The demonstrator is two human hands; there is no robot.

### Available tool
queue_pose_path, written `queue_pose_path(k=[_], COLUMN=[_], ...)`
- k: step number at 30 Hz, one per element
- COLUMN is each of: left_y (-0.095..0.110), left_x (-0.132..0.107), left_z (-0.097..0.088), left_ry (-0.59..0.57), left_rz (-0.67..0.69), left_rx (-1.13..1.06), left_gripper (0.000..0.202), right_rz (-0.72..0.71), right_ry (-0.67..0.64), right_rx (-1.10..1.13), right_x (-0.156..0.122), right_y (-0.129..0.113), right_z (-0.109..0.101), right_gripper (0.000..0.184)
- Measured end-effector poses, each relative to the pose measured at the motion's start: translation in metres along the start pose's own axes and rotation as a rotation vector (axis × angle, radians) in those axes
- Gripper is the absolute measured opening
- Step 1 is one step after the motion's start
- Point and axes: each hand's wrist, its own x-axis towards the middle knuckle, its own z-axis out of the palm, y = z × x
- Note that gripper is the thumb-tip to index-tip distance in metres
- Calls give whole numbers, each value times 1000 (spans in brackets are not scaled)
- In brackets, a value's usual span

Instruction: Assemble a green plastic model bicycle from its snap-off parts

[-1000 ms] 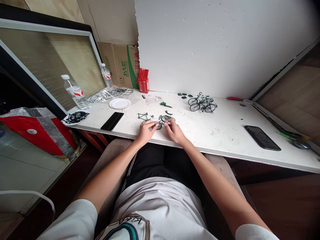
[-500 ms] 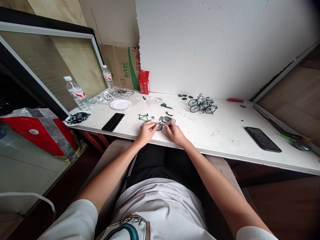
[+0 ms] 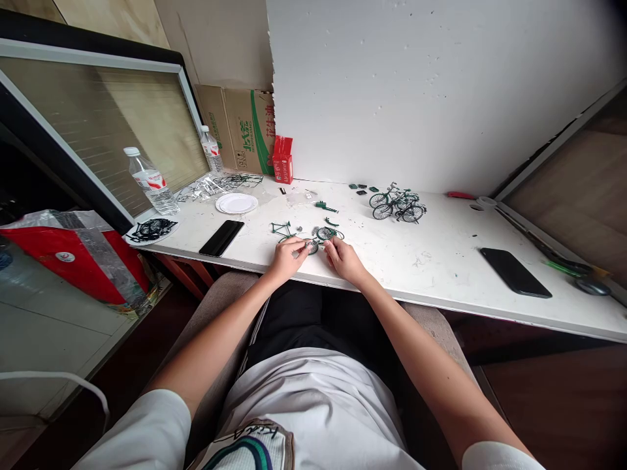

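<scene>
Near the front edge of the table, my left hand (image 3: 288, 260) pinches a small model bicycle wheel (image 3: 312, 247) at its left side. Close to the wheel's right side is my right hand (image 3: 345, 260), thumb and fingers pressed together on something too small to make out. Just beyond my right fingers lies another green-rimmed wheel (image 3: 324, 233). A green model bicycle frame (image 3: 281, 229) rests on the table past my left hand. Farther back are a small curved green part (image 3: 331, 222) and a longer green piece (image 3: 326, 207).
Assembled model bicycles (image 3: 398, 205) stand at the back. Phones lie left (image 3: 222, 239) and right (image 3: 515, 272). White paper plates (image 3: 237, 203), a plate of black parts (image 3: 153, 230), a water bottle (image 3: 151, 183) and a red box (image 3: 283, 160) are on the left.
My right hand has shifted very slightly, its fingers curling in closer. My left hand stays at the wheel. The loose parts on the table have not moved.
</scene>
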Motion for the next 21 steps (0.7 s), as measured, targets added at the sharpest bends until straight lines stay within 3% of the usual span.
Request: queue_pose_path(k=[10, 21], left_y=[4, 3], left_x=[1, 1], left_z=[0, -1], left_ry=[49, 45], left_rz=[17, 51], left_rx=[51, 80], left_gripper=[21, 21], right_rz=[-71, -74], right_ry=[23, 1], right_rx=[-97, -48], right_x=[-3, 0], right_y=[-3, 5], right_z=[3, 2], right_gripper=[24, 31])
